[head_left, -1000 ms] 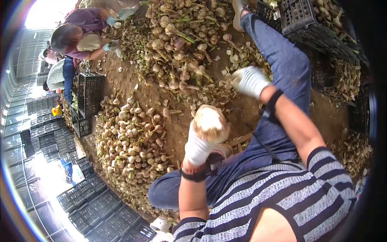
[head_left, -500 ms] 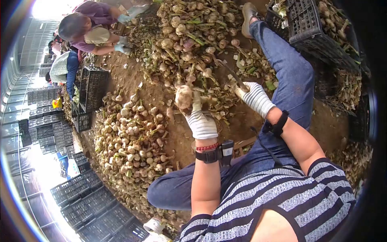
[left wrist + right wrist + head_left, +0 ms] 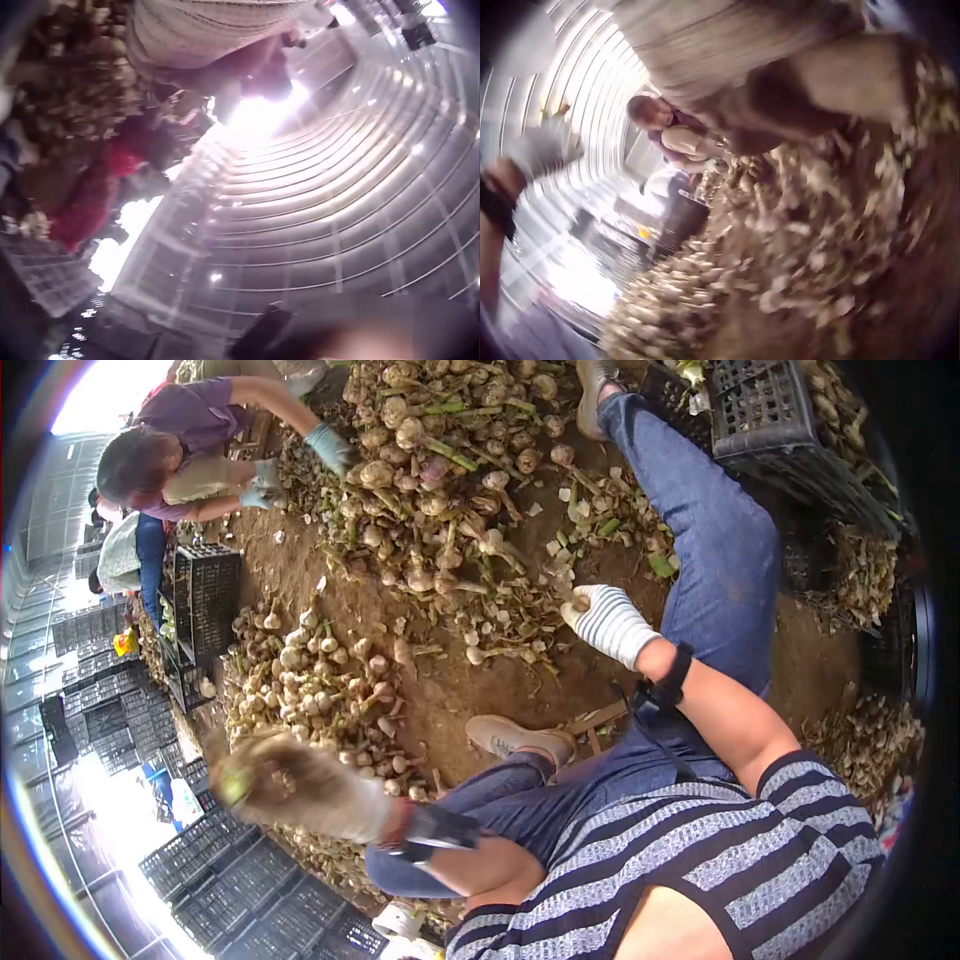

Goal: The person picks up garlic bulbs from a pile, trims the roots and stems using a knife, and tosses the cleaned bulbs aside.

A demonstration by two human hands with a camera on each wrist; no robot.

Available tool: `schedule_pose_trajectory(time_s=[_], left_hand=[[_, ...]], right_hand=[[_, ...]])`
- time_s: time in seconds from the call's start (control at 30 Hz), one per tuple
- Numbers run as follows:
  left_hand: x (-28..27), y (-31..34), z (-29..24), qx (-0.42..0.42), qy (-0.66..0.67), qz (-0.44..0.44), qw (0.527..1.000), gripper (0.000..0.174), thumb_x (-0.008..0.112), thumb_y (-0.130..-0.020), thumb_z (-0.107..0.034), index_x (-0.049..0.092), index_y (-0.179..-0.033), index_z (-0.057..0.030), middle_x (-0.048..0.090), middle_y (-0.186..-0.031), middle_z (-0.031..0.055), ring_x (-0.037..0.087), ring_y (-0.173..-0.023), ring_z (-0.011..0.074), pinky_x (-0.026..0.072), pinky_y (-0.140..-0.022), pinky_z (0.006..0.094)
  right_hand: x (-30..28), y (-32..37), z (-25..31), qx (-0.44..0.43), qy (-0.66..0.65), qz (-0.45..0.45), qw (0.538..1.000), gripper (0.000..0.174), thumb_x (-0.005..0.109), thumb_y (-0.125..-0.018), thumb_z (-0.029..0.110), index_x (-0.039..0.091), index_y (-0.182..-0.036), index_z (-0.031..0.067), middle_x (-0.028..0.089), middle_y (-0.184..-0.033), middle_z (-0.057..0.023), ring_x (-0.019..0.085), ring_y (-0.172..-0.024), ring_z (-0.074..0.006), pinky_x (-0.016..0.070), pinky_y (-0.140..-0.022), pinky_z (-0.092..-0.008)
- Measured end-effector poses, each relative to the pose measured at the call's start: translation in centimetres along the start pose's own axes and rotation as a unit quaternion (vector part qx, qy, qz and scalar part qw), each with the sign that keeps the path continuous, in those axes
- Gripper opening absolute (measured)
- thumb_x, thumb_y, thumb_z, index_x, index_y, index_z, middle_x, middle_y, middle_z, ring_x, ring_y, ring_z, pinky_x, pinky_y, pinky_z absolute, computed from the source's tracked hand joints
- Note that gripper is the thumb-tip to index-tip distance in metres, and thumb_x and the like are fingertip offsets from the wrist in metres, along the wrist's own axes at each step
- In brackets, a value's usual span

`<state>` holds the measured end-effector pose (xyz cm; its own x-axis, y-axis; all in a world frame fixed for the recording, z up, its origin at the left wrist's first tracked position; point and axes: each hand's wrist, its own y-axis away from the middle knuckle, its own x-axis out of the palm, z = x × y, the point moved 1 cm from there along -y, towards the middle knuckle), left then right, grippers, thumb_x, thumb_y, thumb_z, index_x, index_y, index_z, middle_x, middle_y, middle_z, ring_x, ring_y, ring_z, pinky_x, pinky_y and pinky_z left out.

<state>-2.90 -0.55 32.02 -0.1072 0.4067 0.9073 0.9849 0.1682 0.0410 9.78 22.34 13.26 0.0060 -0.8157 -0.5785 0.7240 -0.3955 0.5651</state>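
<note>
My gloved left hand (image 3: 335, 790) is stretched out to the left, blurred, over the lower-left heap of short-stemmed garlic bulbs (image 3: 310, 685). A brown smear with a green spot shows at its fingertips; I cannot tell whether it still holds a bulb. In the right wrist view that left hand (image 3: 551, 154) is raised against the bright roof. My gloved right hand (image 3: 612, 625), in a white striped glove, has its fingers curled in front of the right shin. The shears it grips are mostly hidden by the hand. Ahead lies a heap of long-stemmed garlic (image 3: 430, 490).
Another person (image 3: 190, 450) in gloves works at the far side of the garlic. Black crates (image 3: 205, 595) stand at the left, and a crate (image 3: 765, 410) stands at upper right. Cut stems and peel (image 3: 600, 515) litter the soil near the right leg.
My left hand rose with a garlic bulb near the middle, then swung left and down over the short-stemmed heap. The right hand stays near the shin; the shears no longer show clearly.
</note>
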Motion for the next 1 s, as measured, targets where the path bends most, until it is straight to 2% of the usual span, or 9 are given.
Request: schedule_pose_trajectory(time_s=[0.03, 0.17, 0.2, 0.23, 0.33, 0.4, 0.47, 0.6, 1.0], left_hand=[[0.4, -1.7, -2.2, 0.099, -0.031, -0.032, 0.994, 0.046, 0.07, -0.08, -0.029, 0.055, -0.111, 0.0006, 0.063, -0.095, 0.016, 0.065, -0.077, 0.02, 0.0572, -0.071, 0.0317], [-11.9, -6.7, 5.7, -0.41, 0.41, -0.039, 0.814, 0.028, 0.058, -0.09, -0.026, 0.057, -0.105, -0.0028, 0.06, -0.091, 0.0086, 0.057, -0.076, 0.0146, 0.052, -0.072, 0.0285], [-13.2, -4.7, 10.8, -0.439, -0.031, -0.008, 0.898, 0.031, 0.064, -0.086, -0.027, 0.057, -0.106, -0.006, 0.06, -0.095, 0.0072, 0.057, -0.082, 0.0148, 0.0502, -0.076, 0.0295], [-14.6, -3.1, 15.5, -0.383, -0.465, 0.027, 0.798, 0.035, 0.069, -0.082, -0.029, 0.056, -0.108, -0.0092, 0.059, -0.099, 0.0058, 0.056, -0.088, 0.015, 0.0484, -0.08, 0.0304], [-25.6, -3.6, 27.4, -0.305, -0.613, 0.016, 0.729, 0.075, 0.077, -0.073, -0.026, 0.039, -0.132, -0.0028, 0.047, -0.129, 0.0161, 0.05, -0.114, 0.0293, 0.0444, -0.094, 0.0372], [-24.4, -4.4, 30.5, -0.313, -0.817, 0.031, 0.483, 0.087, 0.082, -0.066, -0.029, 0.035, -0.135, -0.0038, 0.045, -0.13, 0.0198, 0.048, -0.116, 0.0349, 0.0443, -0.095, 0.0421], [-23.3, -4.8, 31.6, -0.307, -0.853, -0.001, 0.423, 0.093, 0.085, -0.06, -0.029, 0.035, -0.136, -0.0064, 0.048, -0.126, 0.0196, 0.053, -0.109, 0.0347, 0.0485, -0.089, 0.0427], [-20.6, -2.7, 28.6, -0.347, -0.443, -0.061, 0.824, 0.055, 0.068, -0.074, 0.002, 0.048, -0.123, -0.0122, 0.061, -0.095, 0.008, 0.062, -0.079, 0.0206, 0.0528, -0.065, 0.0314], [-7.0, 4.8, 7.1, -0.29, -0.591, 0.285, 0.697, 0.029, 0.075, -0.071, -0.009, 0.059, -0.095, -0.0058, 0.064, -0.087, 0.0033, 0.061, -0.081, 0.0133, 0.0513, -0.074, 0.0282]], right_hand=[[0.1, 0.5, 0.4, 0.004, -0.064, -0.018, 0.998, 0.033, 0.059, -0.082, 0.025, 0.064, -0.1, -0.0027, 0.066, -0.089, -0.0221, 0.065, -0.081, -0.0327, 0.0517, -0.071, -0.0362], [-0.6, 0.9, 3.3, 0.001, -0.177, -0.027, 0.984, 0.036, 0.063, -0.082, 0.025, 0.062, -0.103, -0.0052, 0.067, -0.088, -0.0197, 0.066, -0.078, -0.0277, 0.0508, -0.07, -0.0333], [-0.6, 0.4, 3.2, 0.01, -0.19, -0.005, 0.982, 0.036, 0.063, -0.083, 0.025, 0.062, -0.103, -0.0049, 0.068, -0.086, -0.0177, 0.065, -0.074, -0.0247, 0.0505, -0.068, -0.0323], [-0.7, 0.2, 2.8, 0.012, -0.188, -0.005, 0.982, 0.036, 0.063, -0.083, 0.025, 0.062, -0.103, -0.0049, 0.068, -0.086, -0.0177, 0.065, -0.074, -0.0247, 0.0505, -0.068, -0.0323], [-2.0, 0.3, 1.5, 0.053, -0.266, -0.008, 0.962, 0.034, 0.063, -0.085, 0.024, 0.061, -0.104, -0.0036, 0.067, -0.078, -0.0108, 0.059, -0.066, -0.0152, 0.0485, -0.063, -0.029], [-3.5, 0.8, 1.5, 0.084, -0.322, 0.009, 0.943, 0.031, 0.063, -0.086, 0.023, 0.062, -0.103, -0.0021, 0.062, -0.07, -0.0048, 0.051, -0.061, -0.0085, 0.0458, -0.058, -0.0268], [-4.0, 0.7, 1.8, 0.084, -0.321, -0.01, 0.943, 0.029, 0.063, -0.086, 0.024, 0.063, -0.102, -0.0004, 0.06, -0.068, -0.0029, 0.05, -0.059, -0.0087, 0.0447, -0.056, -0.0271], [-3.7, 0.6, 1.8, 0.089, -0.317, 0.008, 0.944, 0.027, 0.063, -0.086, 0.027, 0.062, -0.093, 0.0011, 0.056, -0.063, -0.0007, 0.049, -0.057, -0.0097, 0.0422, -0.054, -0.0279], [-5.0, 7.5, 6.9, -0.324, 0.044, -0.105, 0.939, 0.018, 0.063, -0.075, 0.022, 0.061, -0.082, 0.0061, 0.06, -0.067, -0.0151, 0.06, -0.061, -0.0337, 0.0484, -0.056, -0.0397]])
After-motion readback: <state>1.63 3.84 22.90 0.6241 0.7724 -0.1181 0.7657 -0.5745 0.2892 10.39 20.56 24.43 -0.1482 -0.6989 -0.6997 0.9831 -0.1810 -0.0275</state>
